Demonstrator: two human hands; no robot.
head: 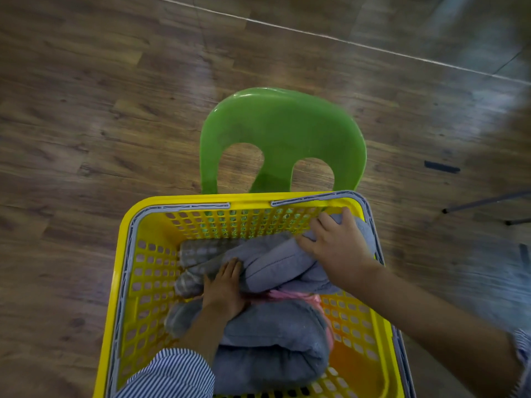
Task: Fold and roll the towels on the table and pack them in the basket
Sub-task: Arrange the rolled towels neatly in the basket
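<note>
- A yellow basket [126, 271] with perforated walls is being seen from above; two grey handles [316, 200] are lying folded down along its rim.
- The basket is standing in front of a green chair [283, 133], whose back is rising just behind the far rim.
- Several rolled towels are being held inside the basket, lying side by side from the far wall toward the near wall.
- A lilac towel [275, 268] is lying across the middle and is being gripped at its far right end by the right hand [334, 247], whose fingers are curled round the cloth near the basket's far right corner.
- The left hand [222, 288] is being pressed flat, with the fingers straight, onto the left end of the same towel; nothing is being clasped by it.
- Checked grey rolls [189, 268] are being seen to the left of that hand, against the left wall.
- A pink cloth [301, 298] is showing just beneath the lilac towel.
- A larger grey towel [275, 340] is filling the near part of the basket.
- A striped sleeve [169, 374] is being worn on the left arm.
- The wooden floor [86, 110] is being crossed by a pale line [316, 33] at the top.
- No brand, label or writing can be read anywhere.
</note>
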